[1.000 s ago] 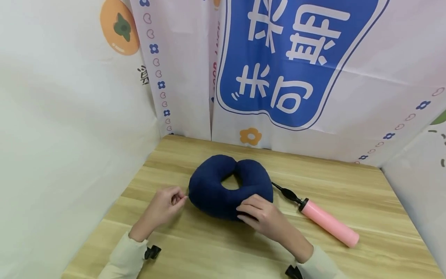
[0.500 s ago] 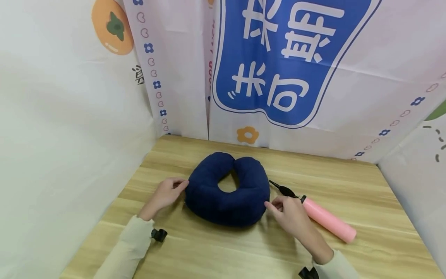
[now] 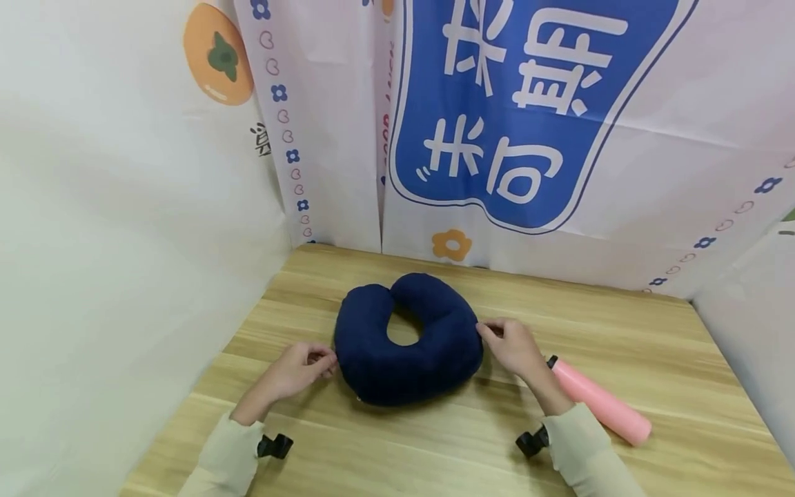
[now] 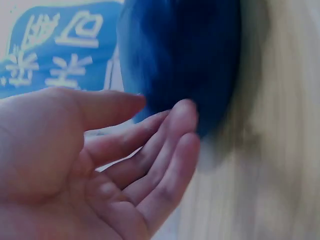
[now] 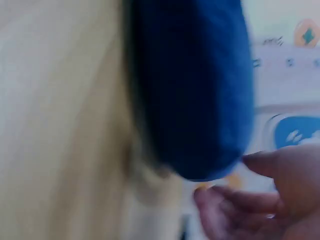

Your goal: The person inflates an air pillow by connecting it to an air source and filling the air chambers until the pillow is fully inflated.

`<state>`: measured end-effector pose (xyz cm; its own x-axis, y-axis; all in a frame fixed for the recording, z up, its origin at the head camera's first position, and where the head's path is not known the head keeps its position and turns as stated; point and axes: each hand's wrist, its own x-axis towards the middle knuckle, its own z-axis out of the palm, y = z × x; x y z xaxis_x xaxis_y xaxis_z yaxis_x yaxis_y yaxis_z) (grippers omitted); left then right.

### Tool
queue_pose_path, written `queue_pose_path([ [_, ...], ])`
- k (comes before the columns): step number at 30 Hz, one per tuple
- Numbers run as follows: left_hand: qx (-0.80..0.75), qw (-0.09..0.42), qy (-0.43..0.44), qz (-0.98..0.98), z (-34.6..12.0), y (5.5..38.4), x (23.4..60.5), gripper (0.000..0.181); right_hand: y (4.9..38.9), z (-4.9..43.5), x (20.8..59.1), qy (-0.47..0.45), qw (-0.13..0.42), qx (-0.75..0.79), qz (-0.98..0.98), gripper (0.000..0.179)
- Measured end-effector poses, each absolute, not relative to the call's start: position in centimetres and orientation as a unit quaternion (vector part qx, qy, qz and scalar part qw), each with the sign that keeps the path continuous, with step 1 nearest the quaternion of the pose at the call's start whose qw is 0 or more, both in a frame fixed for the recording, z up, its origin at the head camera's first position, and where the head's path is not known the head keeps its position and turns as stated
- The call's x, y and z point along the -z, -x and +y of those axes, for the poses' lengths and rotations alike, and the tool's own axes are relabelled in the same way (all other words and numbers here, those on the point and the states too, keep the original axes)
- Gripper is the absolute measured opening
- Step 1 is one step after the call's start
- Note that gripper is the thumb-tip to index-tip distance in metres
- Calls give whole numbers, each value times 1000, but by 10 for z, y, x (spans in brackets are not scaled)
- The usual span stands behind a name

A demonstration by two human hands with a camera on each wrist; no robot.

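A plump navy-blue U-shaped neck pillow [image 3: 397,373] lies on the wooden table, its two ends meeting at the far side. At its left edge is my left hand [image 3: 302,369], fingertips right at the fabric. The left wrist view shows these fingers [image 4: 167,190] loosely bent, thumb apart from them, beside the pillow's side [image 4: 185,65]. My right hand [image 3: 511,345] touches the pillow's right edge with the thumb. In the right wrist view the thumb [image 5: 260,162] meets the pillow's rounded side [image 5: 200,100], and the blurred fingers [image 5: 217,210] are spread below it.
A pink hand pump [image 3: 602,404] lies on the table to the right, its black nozzle mostly hidden behind my right hand and forearm. White printed cloth [image 3: 335,138] stands along the table's back edge, with more white sheeting [image 3: 124,241] at the left.
The pillow has turned a little, its gap shifting leftward. My right hand has moved from its front, then its lower right side, farther up the right edge. The left hand slid up, then back down.
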<state>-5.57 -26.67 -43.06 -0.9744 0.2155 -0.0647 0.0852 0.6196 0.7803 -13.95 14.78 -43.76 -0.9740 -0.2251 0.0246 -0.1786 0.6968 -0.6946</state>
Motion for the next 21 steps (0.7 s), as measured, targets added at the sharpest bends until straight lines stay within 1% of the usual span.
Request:
queue_pose_path([
  [2, -431, 57, -54, 899, -270, 62, 433, 27, 127, 151, 430, 111, 46, 348, 930, 37],
  [4, -428, 32, -17, 903, -271, 70, 436, 29, 115, 148, 425, 124, 63, 328, 934, 46],
  [6, -424, 17, 1, 906, -268, 78, 438, 31, 106, 143, 422, 135, 81, 326, 932, 52],
  [8, -420, 13, 5, 907, -261, 81, 439, 31, 105, 138, 423, 131, 84, 331, 931, 48],
  [11, -426, 36, -17, 904, -246, 76, 437, 28, 114, 136, 426, 105, 52, 358, 927, 35],
  [14, -447, 81, -60, 889, -233, 61, 432, 26, 134, 138, 431, 92, 23, 386, 917, 39],
  [16, -455, 113, -97, 878, -228, 54, 430, 28, 147, 141, 434, 97, 27, 391, 915, 40],
  [18, -456, 132, -122, 872, -229, 52, 430, 30, 153, 145, 437, 101, 36, 377, 920, 40],
  [20, -453, 131, -116, 874, -239, 55, 430, 31, 150, 150, 436, 101, 37, 353, 929, 38],
  [21, -451, 119, -100, 879, -246, 58, 429, 31, 145, 151, 434, 103, 45, 349, 930, 37],
])
